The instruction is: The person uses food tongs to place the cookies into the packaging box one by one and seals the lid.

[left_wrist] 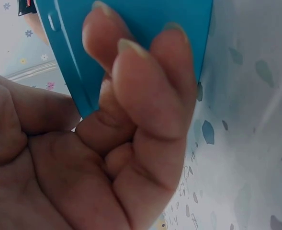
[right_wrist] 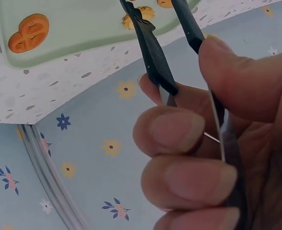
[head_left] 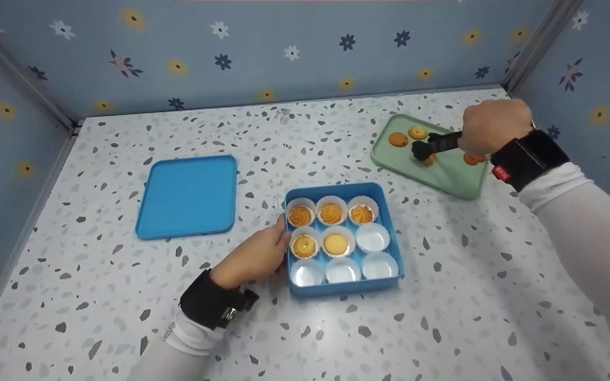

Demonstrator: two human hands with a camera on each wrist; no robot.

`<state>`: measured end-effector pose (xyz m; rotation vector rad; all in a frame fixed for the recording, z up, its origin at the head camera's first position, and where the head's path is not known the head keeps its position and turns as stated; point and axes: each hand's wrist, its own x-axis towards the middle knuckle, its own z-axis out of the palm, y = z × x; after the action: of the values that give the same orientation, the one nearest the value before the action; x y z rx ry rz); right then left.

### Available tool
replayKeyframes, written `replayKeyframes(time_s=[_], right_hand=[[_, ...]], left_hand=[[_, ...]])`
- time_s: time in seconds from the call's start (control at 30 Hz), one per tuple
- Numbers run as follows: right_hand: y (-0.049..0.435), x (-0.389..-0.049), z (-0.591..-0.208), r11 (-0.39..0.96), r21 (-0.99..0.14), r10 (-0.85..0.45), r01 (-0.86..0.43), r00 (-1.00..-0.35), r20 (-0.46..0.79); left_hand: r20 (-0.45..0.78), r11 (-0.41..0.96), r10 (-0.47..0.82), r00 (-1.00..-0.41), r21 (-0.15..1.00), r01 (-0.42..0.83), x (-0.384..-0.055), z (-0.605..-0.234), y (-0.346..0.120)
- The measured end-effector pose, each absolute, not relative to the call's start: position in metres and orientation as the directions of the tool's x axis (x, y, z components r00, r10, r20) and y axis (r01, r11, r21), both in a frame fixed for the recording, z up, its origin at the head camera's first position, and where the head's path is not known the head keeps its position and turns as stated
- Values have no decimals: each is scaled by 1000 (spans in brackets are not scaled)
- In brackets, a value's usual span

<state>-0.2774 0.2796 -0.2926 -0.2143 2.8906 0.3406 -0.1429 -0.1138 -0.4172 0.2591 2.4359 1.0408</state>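
My left hand (head_left: 254,254) holds the left wall of a blue box (head_left: 344,287), its fingers curled against the outside in the left wrist view. White paper cups line the box in rows. Swirl cookies (head_left: 331,214) fill the back row; the middle row has a ring-like cookie (head_left: 304,246) and a smooth yellow round one (head_left: 335,244). Its right cup and the front cups are empty. My right hand (head_left: 495,126) grips black-tipped tongs (head_left: 445,141) above the green tray (head_left: 456,184), arms apart near a yellow cookie (head_left: 430,159).
On the left lies a flat blue lid (head_left: 188,197). The tray also bears a brown round cookie (head_left: 398,139), a yellow cookie (head_left: 417,132) and a pretzel-shaped cookie (right_wrist: 29,33). Flowered panels (head_left: 305,58) stand behind and beside the speckled table (head_left: 98,296).
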Motion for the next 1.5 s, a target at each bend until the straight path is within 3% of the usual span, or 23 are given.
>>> replayKeyframes(time_s=[0.43, 0.67, 1.03, 1.5], right_hand=[[279, -245, -248, 979, 152, -75, -133, -938, -338], [242, -198, -234, 948, 203, -167, -244, -927, -335], [193, -149, -257, 816, 274, -437, -508, -854, -282], [186, -146, -278, 782, 242, -529, -574, -817, -229]], left_hand=[[-331, 685, 358, -873, 729, 5, -143, -418, -114], [-335, 695, 354, -873, 719, 7, -143, -419, -115], [-329, 699, 360, -873, 715, 19, -144, -418, -114], [-329, 696, 369, -869, 718, 24, -143, -417, -114]])
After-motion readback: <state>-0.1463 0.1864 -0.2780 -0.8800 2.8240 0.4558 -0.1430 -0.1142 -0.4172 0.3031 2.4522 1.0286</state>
